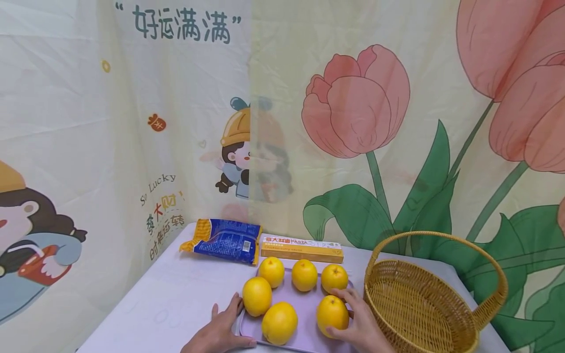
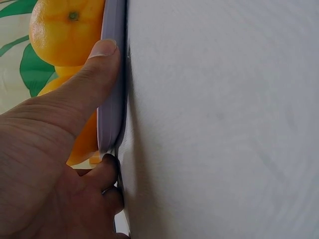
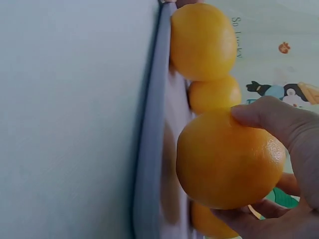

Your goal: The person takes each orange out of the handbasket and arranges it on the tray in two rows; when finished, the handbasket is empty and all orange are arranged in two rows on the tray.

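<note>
Several yellow-orange oranges (image 1: 280, 323) sit on a pale purple tray (image 1: 304, 314). My right hand (image 1: 359, 321) holds the orange (image 1: 332, 315) at the tray's front right, thumb on its near side and fingers round its far side. In the right wrist view, this orange (image 3: 229, 159) is close over the tray floor, with a shadow beside it. My left hand (image 1: 222, 328) grips the tray's front left corner. Its thumb lies along the tray's front wall (image 2: 110, 119) in the left wrist view, and the other fingers curl at the left side.
A wicker basket (image 1: 423, 264) with a tall handle stands right of the tray, close to my right hand. Behind the tray lie a yellow and white pasta box (image 1: 302, 248) and a blue and yellow packet (image 1: 227, 241). Printed curtains hang behind the white table (image 1: 163, 294).
</note>
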Available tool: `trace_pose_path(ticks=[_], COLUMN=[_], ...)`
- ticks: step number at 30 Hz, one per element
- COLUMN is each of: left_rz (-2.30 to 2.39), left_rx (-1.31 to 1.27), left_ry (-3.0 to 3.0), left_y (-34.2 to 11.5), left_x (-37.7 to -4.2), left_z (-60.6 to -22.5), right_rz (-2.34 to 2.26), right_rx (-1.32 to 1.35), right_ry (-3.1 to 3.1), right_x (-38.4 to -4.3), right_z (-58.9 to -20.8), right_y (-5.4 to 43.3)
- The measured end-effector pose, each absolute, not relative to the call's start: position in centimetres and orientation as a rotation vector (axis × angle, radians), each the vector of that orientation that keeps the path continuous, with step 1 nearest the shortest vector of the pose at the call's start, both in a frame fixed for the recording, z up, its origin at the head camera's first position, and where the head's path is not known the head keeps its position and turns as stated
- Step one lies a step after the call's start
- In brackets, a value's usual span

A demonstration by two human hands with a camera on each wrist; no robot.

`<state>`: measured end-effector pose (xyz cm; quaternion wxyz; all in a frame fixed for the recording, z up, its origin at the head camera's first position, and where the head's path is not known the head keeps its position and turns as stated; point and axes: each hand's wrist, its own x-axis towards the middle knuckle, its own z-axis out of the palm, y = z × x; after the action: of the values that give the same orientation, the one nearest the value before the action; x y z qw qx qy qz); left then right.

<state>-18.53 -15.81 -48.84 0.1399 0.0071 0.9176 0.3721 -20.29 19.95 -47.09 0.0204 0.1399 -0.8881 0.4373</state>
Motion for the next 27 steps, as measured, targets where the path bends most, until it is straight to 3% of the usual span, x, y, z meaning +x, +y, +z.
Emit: trace_pose_path(ticks=[10,27], left_rz=[1.06,1.056], left_rx=[0.018,0.033], left_ry=[2.65,2.659], left_y=[-15.73,-15.83], left_x=[-18.61,-18.54], left_z=[-48.79,-48.88], right_rz=[1.246,1.435], right_rx=[0.386,0.425], right_ry=[-2.793,-2.819], right_x=[-19.62,-20.1], right_z=[-47.84,-48.0], right_y=[20.8,20.99])
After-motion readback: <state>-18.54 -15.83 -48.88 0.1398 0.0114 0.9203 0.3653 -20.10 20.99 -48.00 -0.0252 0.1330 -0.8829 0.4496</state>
